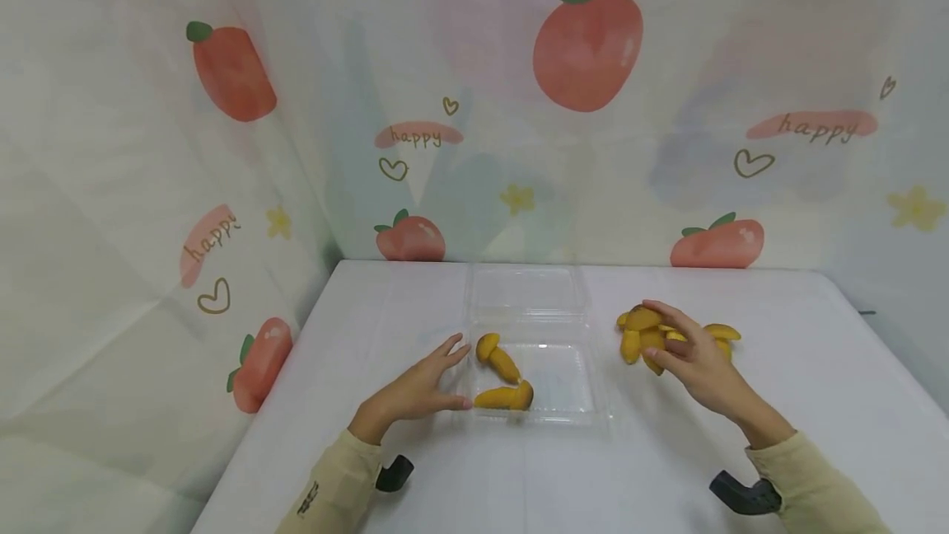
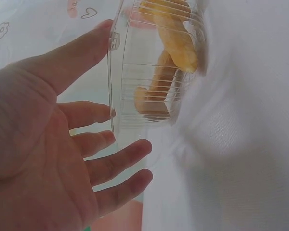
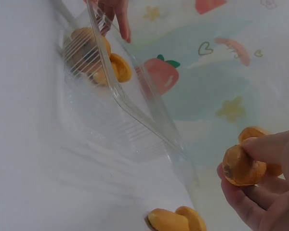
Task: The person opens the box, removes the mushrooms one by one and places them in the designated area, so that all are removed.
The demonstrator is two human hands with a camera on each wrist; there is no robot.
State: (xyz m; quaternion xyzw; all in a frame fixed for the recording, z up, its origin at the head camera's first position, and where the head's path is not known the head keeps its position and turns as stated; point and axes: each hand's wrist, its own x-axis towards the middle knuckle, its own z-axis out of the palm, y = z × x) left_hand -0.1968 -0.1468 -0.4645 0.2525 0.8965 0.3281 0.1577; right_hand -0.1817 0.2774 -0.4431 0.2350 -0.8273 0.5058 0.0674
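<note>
A clear plastic clamshell box [image 1: 563,373] lies on the table with its lid [image 1: 528,291] folded back. Inside its left part are two yellow toy-like mushrooms, one slanting [image 1: 498,358] and one lying across the front [image 1: 506,396]. My left hand [image 1: 426,386] is at the box's left side, fingers spread, thumb and some fingertips against the rim [image 2: 111,86]. To the right of the box, my right hand [image 1: 700,365] pinches a yellow mushroom [image 3: 241,166] with a brownish cap between thumb and fingers. Part of that mushroom is hidden by the hand.
More yellow mushrooms lie around and behind my right hand, one at its left [image 1: 630,346] and one at its right [image 1: 722,331]. A white cloth covers the table [image 1: 534,476]. Printed curtains [image 1: 489,64] hang behind and on the left.
</note>
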